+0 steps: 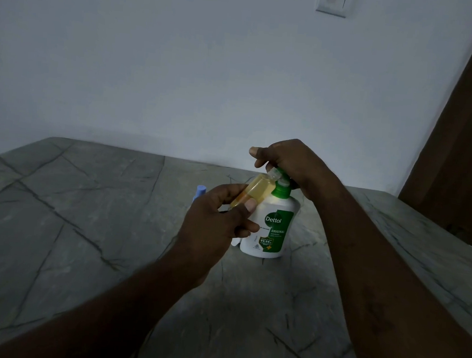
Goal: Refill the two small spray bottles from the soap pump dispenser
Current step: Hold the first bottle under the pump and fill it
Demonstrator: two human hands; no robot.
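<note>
Below a pale wall (182,61) lies veined grey stone (79,211).

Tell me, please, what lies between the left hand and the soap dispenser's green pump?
In the head view, a small spray bottle of amber liquid, gripped by the left hand, tilts its neck up to the pump.
</note>
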